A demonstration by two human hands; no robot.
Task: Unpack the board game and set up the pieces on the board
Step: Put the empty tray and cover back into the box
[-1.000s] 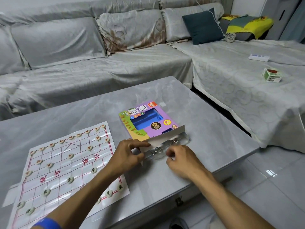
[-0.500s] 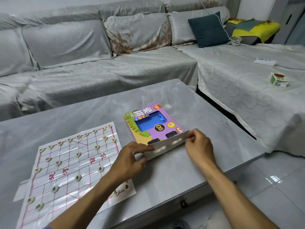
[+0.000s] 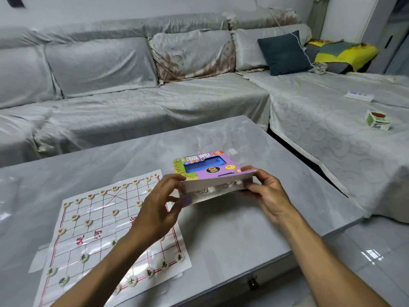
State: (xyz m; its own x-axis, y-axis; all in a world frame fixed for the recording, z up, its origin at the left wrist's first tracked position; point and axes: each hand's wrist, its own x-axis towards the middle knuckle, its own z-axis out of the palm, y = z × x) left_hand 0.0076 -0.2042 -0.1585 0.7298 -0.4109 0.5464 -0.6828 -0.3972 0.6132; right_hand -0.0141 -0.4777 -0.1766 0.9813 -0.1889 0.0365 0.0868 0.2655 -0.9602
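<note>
Game box: a flat purple and green game box with a blue window, held at its near end with that end tilted up; whether the far end touches the tabletop cannot be told. The white near flap faces the camera; a clear insert with small metal parts shows beneath it.
Left hand: the left hand grips the near left corner of the box, thumb on top, fingers curled under the edge.
Right hand: the right hand grips the near right corner, thumb on the top edge, fingers curled round the underside.
Board: a white paper board with a red grid and red characters lies flat on the tabletop, left of the box and partly under the left forearm.
Pieces: round pale pieces sit on grid points along the far and near rows of the board and at scattered points between.
Tabletop: grey, glossy, marble-patterned.
Surroundings: a grey-covered corner sofa stands beyond the tabletop; on it a dark teal cushion, a yellow and green blanket, a small green and white carton and a flat white item.
</note>
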